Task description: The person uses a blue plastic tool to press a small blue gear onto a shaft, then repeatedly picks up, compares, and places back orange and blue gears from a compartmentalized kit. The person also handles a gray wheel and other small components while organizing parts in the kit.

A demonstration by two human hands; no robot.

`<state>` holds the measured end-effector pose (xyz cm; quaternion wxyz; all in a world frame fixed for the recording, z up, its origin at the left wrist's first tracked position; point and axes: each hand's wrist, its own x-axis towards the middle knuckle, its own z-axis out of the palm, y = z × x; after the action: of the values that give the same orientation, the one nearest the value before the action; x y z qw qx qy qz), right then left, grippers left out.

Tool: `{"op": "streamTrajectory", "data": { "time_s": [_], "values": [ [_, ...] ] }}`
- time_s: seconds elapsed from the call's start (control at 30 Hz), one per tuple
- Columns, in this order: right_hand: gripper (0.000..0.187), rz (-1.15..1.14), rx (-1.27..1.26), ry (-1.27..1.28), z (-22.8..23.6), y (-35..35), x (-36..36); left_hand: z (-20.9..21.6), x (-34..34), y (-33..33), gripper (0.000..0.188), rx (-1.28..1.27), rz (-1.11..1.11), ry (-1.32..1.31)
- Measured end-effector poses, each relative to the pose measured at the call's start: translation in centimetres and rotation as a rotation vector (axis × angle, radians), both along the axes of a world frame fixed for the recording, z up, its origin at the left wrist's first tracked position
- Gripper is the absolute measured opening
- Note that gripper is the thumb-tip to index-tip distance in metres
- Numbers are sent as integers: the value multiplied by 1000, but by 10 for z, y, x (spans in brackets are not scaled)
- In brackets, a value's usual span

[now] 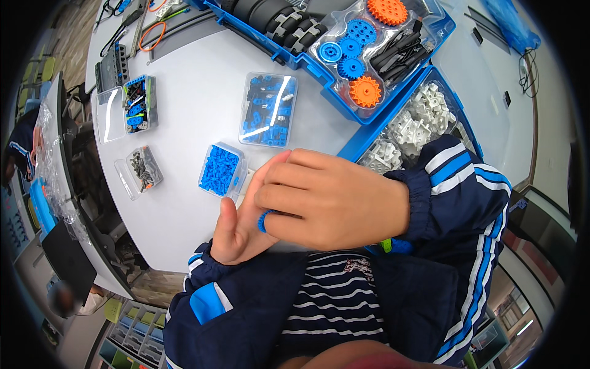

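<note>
Above the near side of the table, my two hands overlap. My right hand [335,200] crosses over from the right, its back turned up and its fingers curled down against the left palm. A small blue toothed gear [264,221] shows at its lower fingers, next to the left palm, partly covered. Beneath it my left hand [236,237] lies palm up, thumb sticking out and fingers stretched, mostly hidden by the right. Just beyond the hands stands a small clear box of blue pegs [219,170]; a white piece [247,179] peeks out beside it.
Behind sits a clear box of blue parts [268,111]. Leftward are an open box of mixed parts [140,104] and a box of grey pieces [144,170]. A blue bin [344,101] holds gears, wheels and cables; another tray [467,132] holds white parts.
</note>
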<state>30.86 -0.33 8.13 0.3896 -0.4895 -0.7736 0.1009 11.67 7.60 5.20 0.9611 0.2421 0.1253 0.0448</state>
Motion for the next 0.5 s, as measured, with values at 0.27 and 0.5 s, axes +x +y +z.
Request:
{"op": "streamTrajectory", "data": {
  "time_s": [0.27, 0.5],
  "values": [
    [17, 9, 15, -101, 4, -3, -2, 11, 7, 0, 102, 126, -24, 72],
    [29, -395, -241, -226, 49, 20, 97, 8, 13, 10, 95, 107, -152, -80]
  ]
}}
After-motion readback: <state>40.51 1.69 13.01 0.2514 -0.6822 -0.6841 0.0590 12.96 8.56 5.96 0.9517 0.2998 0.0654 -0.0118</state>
